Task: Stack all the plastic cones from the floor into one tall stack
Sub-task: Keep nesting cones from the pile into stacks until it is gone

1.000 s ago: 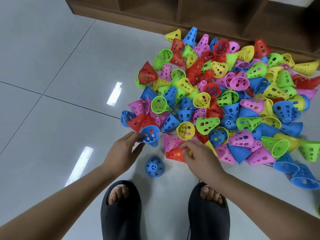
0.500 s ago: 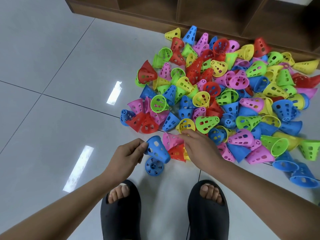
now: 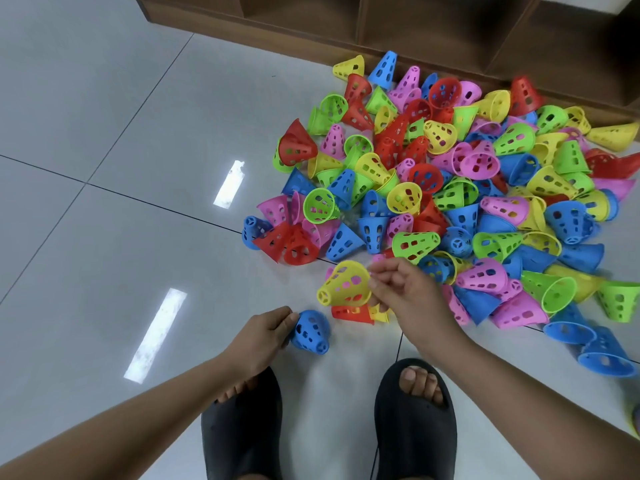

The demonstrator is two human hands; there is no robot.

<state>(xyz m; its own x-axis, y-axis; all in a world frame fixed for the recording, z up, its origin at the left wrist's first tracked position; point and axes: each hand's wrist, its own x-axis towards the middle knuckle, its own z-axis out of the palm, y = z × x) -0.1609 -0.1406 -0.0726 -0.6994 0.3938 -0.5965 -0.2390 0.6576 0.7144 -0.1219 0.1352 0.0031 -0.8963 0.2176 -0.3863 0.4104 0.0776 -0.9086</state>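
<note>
I see my left hand (image 3: 263, 336) low and near, just beyond the left slipper (image 3: 242, 431). Its thumb and fingertips pinch the side of a blue cone (image 3: 310, 330), which sits tilted close to the floor (image 3: 104, 133). I cannot tell whether it touches the tile or has another cone nested in it.

My right hand (image 3: 405, 292) is curled, gripping the wide rim of a yellow cone (image 3: 343, 285). That cone is held on its side with the narrow capped tip pointing left and towards me. It hangs over a red cone (image 3: 351, 313) lying flat on the tile, with the blue cone just to the near left, apart from it.

All the cones are thin, glossy moulded plastic: tapered, open at the wide end, with walls pierced by rows of rounded holes. Pink shows through the yellow cone's holes.

The rest lie in a loose pile (image 3: 450, 188) of red, blue, green, pink and yellow, spreading right and far from my hands. They are tipped every way, some nested, and the far edge reaches a brown wooden shelf unit (image 3: 294, 39).

The floor is smooth grey tile with dark grout lines and two bright reflections (image 3: 228, 183) on the left. The right slipper (image 3: 412, 434), black and matte, stands below my right wrist.
</note>
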